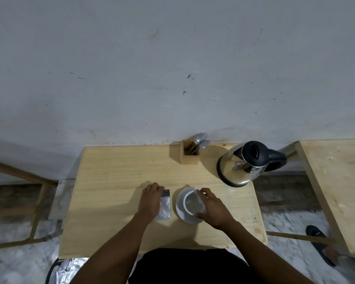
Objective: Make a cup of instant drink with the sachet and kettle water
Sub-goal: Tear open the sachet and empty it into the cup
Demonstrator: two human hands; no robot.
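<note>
Looking down from the head view, I see my two hands at the near middle of a small wooden counter. My left hand lies over the sachet, fingers curled onto its left edge and dark top; the sachet lies flat, seemingly unopened, just left of the saucer. My right hand wraps the right side of the white cup, fingers spread around its rim. The cup stands upright on the saucer and looks empty.

I judge this the opening step: steadying the cup and picking up the sachet. Next comes lifting the sachet, tearing it and tipping it into the cup.

The kettle stands at the far right, close to the counter's right edge, handle pointing right. A wooden holder with spoons sits at the back edge against the wall. The counter's left half is open room.
</note>
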